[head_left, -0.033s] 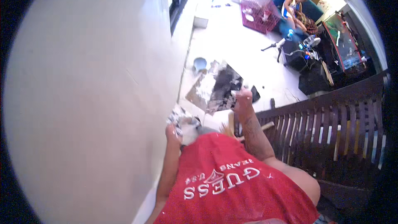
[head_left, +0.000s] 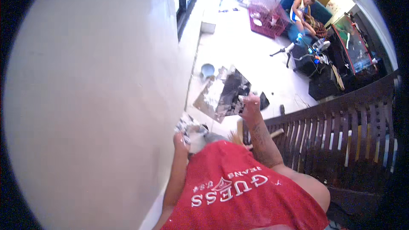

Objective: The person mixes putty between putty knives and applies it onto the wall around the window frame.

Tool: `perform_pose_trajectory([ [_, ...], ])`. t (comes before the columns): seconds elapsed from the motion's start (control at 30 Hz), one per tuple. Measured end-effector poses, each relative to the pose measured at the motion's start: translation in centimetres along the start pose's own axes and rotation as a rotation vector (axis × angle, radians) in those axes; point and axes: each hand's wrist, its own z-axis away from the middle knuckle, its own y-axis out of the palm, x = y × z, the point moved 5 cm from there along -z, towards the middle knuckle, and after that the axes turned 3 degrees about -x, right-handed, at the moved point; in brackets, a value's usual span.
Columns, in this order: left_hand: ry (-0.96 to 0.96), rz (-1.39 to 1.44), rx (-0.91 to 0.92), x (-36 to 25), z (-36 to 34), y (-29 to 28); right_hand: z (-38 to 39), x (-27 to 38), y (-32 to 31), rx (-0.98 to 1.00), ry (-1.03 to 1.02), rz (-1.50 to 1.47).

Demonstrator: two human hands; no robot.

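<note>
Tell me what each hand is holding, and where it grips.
The left hand holds a paint-spattered container at its rim; whether the right hand holds anything cannot be told.

A single head-worn fisheye view looks steeply down from high above the floor [head_left: 238, 51], so the person's own red shirt [head_left: 238, 187] fills the lower middle, close to the lens. A pale wall [head_left: 93, 93] takes up the whole left half, very near. A dark wooden railing [head_left: 341, 136] curves along the right. The room lies far below toward the upper right. Edges bend into a black rim.
</note>
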Motion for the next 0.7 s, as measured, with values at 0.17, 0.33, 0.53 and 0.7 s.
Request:
perform_pose_trajectory([
  [0.17, 0.133, -0.168, 0.11, 1.7, -5.1, -7.1, -4.5, 1.6, 4.0, -0.025, 0.071, -0.051],
  [0.33, 0.082, 0.131, 0.151, 1.2, -4.9, -5.7, -12.1, 7.7, 4.6, -0.036, -0.492, 0.43],
  [0.53, 0.092, 0.093, -0.023, 2.4, -5.8, -8.1, -22.2, 10.4, 7.5, -0.009, -0.592, 0.644],
  [0.7, 0.26, -0.358, 0.072, 0.6, -3.9, -5.7, -26.8, 14.8, 10.1, 0.096, -0.554, 0.494],
])
